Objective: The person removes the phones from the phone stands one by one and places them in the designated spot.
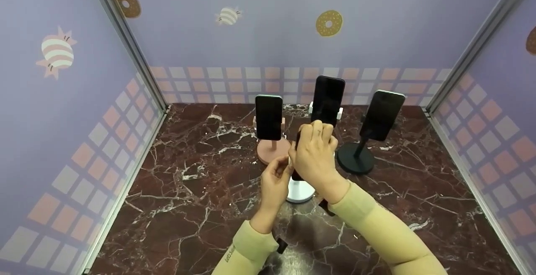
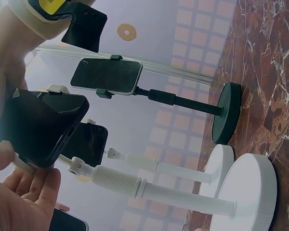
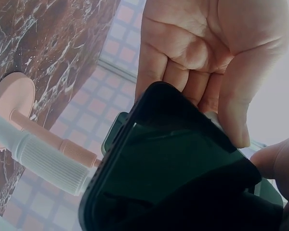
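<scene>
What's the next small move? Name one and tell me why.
Probably a gentle pull on the clamp by the left hand, letting the right hand settle the near phone: both hands are at that phone, the left thumb beside the clamp, while the other three phones sit in stands unaided.

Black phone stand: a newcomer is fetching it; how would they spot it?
On the marbled table in the head view, look right of the right hand. The black phone stand has a dark base, unlike the pink stand and two white stands.
</scene>
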The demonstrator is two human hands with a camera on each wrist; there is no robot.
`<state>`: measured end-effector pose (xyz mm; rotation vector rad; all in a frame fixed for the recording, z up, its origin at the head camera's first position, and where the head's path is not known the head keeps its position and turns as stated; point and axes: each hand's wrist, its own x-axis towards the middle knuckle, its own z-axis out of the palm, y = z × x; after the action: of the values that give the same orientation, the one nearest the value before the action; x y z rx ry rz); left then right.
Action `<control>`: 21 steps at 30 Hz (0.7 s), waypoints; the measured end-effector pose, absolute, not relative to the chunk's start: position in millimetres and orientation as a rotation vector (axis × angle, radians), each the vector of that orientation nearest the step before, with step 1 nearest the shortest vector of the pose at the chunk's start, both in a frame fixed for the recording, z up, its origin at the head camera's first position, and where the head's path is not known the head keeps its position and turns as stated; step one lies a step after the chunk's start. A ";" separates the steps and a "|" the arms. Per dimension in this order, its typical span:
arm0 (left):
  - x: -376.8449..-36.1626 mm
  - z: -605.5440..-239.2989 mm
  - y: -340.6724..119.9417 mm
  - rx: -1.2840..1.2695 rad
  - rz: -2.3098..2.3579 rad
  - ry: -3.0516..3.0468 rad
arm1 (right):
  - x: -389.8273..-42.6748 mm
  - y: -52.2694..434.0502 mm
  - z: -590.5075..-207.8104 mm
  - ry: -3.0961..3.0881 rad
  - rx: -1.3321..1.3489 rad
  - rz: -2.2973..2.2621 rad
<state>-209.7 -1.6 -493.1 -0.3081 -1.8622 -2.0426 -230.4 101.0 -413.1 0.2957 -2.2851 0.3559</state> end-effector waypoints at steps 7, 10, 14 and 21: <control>-210.7 -492.4 -2.6 -0.331 -2.052 -1.854 | -230.8 102.6 -412.9 -2.294 0.300 0.349; -212.1 -493.0 -3.6 -0.338 -2.059 -1.859 | -230.6 103.1 -412.8 -2.305 0.299 0.359; -213.4 -494.6 -5.9 -0.361 -2.059 -1.867 | -230.0 104.0 -412.3 -2.312 0.314 0.371; -214.1 -493.8 -8.1 -0.366 -2.096 -1.865 | -230.1 106.0 -410.7 -2.319 0.330 0.394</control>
<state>-214.1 -8.1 -493.8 -0.3661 -1.8648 -2.0964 -230.1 106.0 -410.7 0.3296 -2.3195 0.3944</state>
